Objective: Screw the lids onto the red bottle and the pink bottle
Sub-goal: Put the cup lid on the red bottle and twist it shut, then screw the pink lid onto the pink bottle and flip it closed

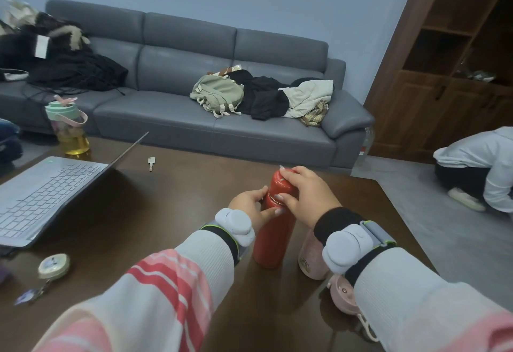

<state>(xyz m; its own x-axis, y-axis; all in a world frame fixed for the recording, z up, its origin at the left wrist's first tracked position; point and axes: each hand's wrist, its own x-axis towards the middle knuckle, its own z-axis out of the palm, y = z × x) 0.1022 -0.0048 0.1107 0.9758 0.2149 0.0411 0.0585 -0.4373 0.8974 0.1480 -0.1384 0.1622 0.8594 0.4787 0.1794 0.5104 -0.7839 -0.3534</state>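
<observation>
The red bottle (273, 236) stands upright on the dark wooden table (172, 213). My left hand (251, 204) grips its upper body just below the neck. My right hand (305, 196) is closed over the red lid (279, 182), which sits on the bottle's top. To the right, partly hidden behind my right wrist, stands the pink bottle (311, 260); its top is hidden. The pink lid (342, 294) with a cord loop lies on the table in front of it, under my right forearm.
An open laptop (47, 193) sits at the left, a green-lidded drink bottle (69, 127) behind it, a small key (151, 162) mid-table, and a round tape with keys (52, 267) near left. A grey sofa (194, 118) lies beyond; a person crouches (483, 168) at the right.
</observation>
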